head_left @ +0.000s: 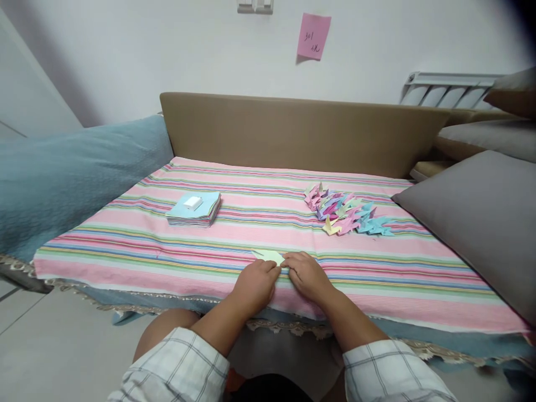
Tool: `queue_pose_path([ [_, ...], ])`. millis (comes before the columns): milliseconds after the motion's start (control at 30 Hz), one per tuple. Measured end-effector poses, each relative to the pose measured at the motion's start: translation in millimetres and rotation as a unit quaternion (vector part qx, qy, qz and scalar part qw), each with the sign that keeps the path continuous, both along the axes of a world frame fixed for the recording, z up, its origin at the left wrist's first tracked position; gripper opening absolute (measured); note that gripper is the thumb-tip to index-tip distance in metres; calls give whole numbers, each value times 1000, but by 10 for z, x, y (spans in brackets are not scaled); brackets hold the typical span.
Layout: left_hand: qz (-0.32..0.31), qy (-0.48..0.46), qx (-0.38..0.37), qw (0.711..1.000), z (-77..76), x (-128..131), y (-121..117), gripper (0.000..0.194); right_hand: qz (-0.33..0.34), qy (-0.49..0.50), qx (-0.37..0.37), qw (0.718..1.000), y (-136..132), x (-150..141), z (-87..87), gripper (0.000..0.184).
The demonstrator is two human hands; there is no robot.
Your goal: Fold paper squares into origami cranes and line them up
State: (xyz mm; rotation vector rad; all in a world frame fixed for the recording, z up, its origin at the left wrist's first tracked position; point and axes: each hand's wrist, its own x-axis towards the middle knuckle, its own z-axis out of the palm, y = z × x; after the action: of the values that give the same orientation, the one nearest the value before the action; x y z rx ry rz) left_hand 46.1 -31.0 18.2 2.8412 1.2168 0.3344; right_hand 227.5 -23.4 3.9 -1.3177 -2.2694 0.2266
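A pale green piece of folded paper (269, 255) lies on the striped cloth in front of me, one narrow point sticking out to the left. Over its near edge my left hand (257, 283) is closed, fingertips pressing the paper. My right hand (307, 274) pinches its right end, the fingers of both hands almost meeting. Part of the paper is hidden beneath the fingers. Farther right sits a heap of folded paper cranes (345, 210) in pink, purple, yellow and blue. To the left stands a stack of square coloured paper (196, 210).
A small white block (193, 203) rests on the stack. The striped cloth (259, 190) covers the seat. A brown backrest (293, 134) rises behind it, a blue armrest (84, 173) bounds the left, and grey cushions (481, 218) fill the right. A pink note (314, 37) hangs on the wall.
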Motion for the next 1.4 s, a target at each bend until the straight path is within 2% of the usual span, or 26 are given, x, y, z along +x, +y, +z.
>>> queue_pose_path([
  [267, 17, -73, 5, 997, -31, -56, 160, 27, 12, 20, -22, 999, -112, -117, 75, 26],
  [367, 21, -80, 9, 997, -31, -29, 141, 20, 3, 55, -6, 998, -67, -78, 42, 26],
  [467, 25, -71, 15, 997, -26, -3, 125, 32, -38, 76, 19, 996, 17, -5, -23, 32],
  [533, 25, -64, 17, 997, -15, -3, 126, 29, -41, 71, 32, 996, 65, 27, -66, 36],
  [667, -12, -48, 17, 999, 30, -64, 170, 17, -21, 46, 61, 997, 100, 37, -105, 36],
  [800, -29, -47, 11, 998, 44, -153, 257, 26, 3, 17, 83, 996, 86, 27, -87, 28],
  [933, -6, -50, 18, 999, -2, -191, 342, 23, 10, -11, 65, 998, 61, 2, -49, 21],
  [1167, 21, -59, 31, 998, -55, -170, 392, 20, 6, -29, 73, 997, 90, -41, -50, 23],
  [1300, 42, -76, 23, 996, -25, -152, 346, 24, 9, -36, 75, 996, 104, -41, -58, 22],
  [1400, 48, -74, 6, 996, 43, -144, 303, 18, 18, -31, 59, 998, 80, -42, -21, 18],
])
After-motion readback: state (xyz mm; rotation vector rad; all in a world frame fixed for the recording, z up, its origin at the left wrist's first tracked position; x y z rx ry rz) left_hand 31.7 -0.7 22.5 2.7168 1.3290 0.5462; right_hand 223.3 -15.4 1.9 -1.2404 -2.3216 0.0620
